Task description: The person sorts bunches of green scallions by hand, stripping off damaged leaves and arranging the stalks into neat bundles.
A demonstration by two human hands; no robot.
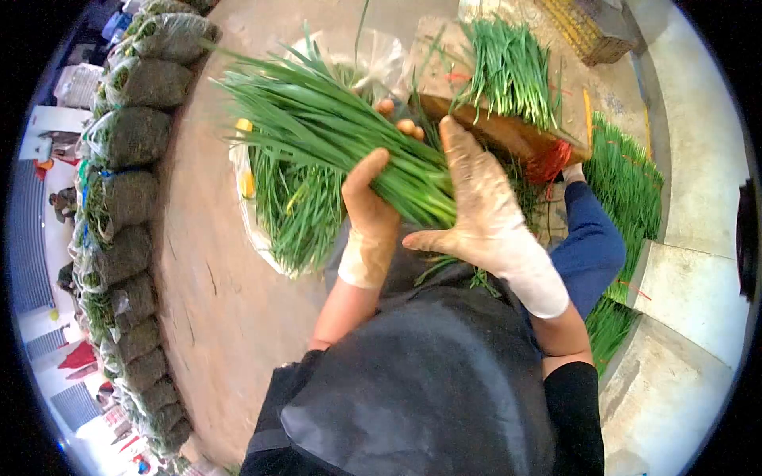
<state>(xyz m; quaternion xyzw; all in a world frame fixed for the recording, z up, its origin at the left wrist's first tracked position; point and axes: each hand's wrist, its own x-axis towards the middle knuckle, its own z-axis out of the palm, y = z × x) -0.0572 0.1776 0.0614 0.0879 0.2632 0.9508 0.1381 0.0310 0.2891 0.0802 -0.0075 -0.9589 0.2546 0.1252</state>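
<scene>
Many filled sacks (139, 136) line up far left of our wooden bench (508, 128), greens showing at their mouths. Right of the bench lie stalks in rows (627, 186), seemingly the finished share. Left of it, an open bag (248, 218) holds loose greens (298, 198), which we judge are left to sort. One pile (512, 67) rests on the bench. Beside the bench we hold a bunch (333, 123): our left hand (371, 198) wraps it, our right hand (484, 198) spreads wide at its butt ends. Red strands (549, 163) hang at the bench's edge.
</scene>
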